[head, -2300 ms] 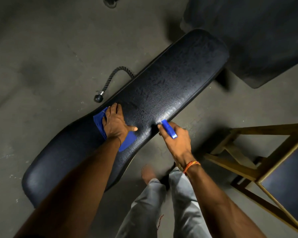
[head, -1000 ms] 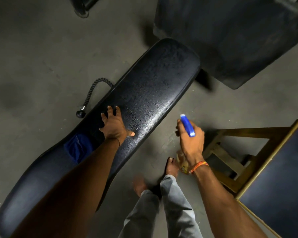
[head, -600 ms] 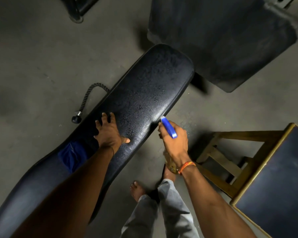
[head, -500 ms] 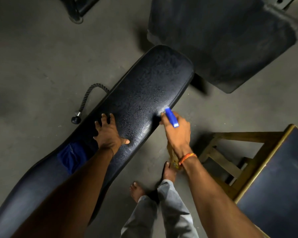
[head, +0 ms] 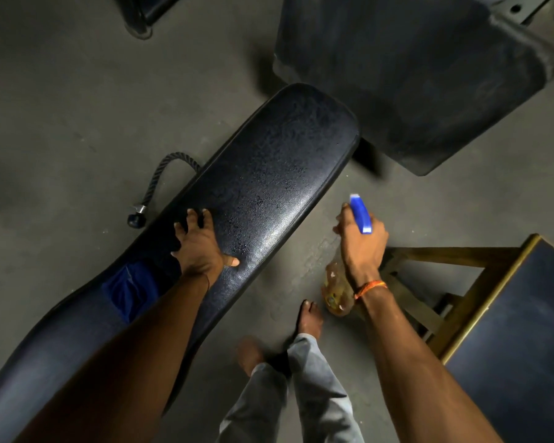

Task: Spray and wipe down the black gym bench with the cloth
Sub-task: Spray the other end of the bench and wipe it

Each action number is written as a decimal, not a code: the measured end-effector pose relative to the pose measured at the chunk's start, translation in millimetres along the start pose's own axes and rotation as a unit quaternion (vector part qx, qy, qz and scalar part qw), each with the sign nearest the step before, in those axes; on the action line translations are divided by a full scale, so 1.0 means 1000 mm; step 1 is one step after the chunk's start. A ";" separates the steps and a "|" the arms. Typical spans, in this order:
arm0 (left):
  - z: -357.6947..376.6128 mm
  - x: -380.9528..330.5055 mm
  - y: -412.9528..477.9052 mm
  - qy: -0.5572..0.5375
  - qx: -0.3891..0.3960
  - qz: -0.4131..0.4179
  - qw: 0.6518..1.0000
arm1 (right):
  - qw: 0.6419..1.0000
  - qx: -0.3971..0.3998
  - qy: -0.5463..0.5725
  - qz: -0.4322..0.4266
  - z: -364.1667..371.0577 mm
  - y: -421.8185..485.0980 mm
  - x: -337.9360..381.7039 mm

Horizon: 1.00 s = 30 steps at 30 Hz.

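The black gym bench [head: 269, 174] runs diagonally from lower left to upper middle, its pad speckled with wet droplets. My left hand [head: 199, 247] rests flat on the pad near its middle, fingers spread toward the far edge. The blue cloth [head: 130, 290] lies crumpled on the bench just behind that hand, partly hidden by my forearm. My right hand [head: 360, 241] grips a spray bottle [head: 338, 289] with a blue nozzle head, held over the floor to the right of the bench, apart from the pad.
A dark padded seat [head: 413, 75] stands past the bench's far end. A wooden stool [head: 461, 282] with a dark top is at the right. A rope handle [head: 160, 183] lies on the floor left of the bench. My bare feet [head: 309, 318] stand between bench and stool.
My left hand let go of the cloth and moved up the pad, where it stays flat. My right hand swung the bottle from the bench's edge out to the right, over the floor.
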<state>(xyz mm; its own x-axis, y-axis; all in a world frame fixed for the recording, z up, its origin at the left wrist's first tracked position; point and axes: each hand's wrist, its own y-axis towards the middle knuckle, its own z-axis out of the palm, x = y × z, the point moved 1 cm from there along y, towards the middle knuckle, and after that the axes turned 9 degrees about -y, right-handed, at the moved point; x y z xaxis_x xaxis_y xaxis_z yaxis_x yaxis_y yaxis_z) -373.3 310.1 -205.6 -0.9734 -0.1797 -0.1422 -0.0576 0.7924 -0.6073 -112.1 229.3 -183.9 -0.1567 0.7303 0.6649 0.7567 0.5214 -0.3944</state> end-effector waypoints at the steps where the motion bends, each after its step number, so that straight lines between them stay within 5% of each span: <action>1: 0.000 0.001 0.000 -0.001 0.000 0.001 1.000 | 1.000 0.015 -0.016 -0.010 0.000 -0.008 -0.002; 12: 0.001 0.017 -0.002 -0.051 -0.010 0.030 0.998 | 0.984 0.162 0.026 -0.073 0.028 -0.106 -0.022; 21: 0.066 0.060 -0.080 -0.126 -0.054 0.197 0.971 | 0.967 0.148 0.106 -0.178 0.037 -0.147 0.009; 30: 0.086 0.033 -0.107 -0.301 -0.074 0.215 0.926 | 0.930 0.199 0.122 -0.283 0.044 -0.185 0.054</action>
<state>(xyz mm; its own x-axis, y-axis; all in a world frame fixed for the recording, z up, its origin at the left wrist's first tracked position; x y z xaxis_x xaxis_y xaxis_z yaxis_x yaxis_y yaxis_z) -380.6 168.9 -212.3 -0.6165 -0.0859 -0.7826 0.2341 0.9291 -0.2864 -288.2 191.3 -103.1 -0.2732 0.1930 0.9424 0.2939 0.9496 -0.1093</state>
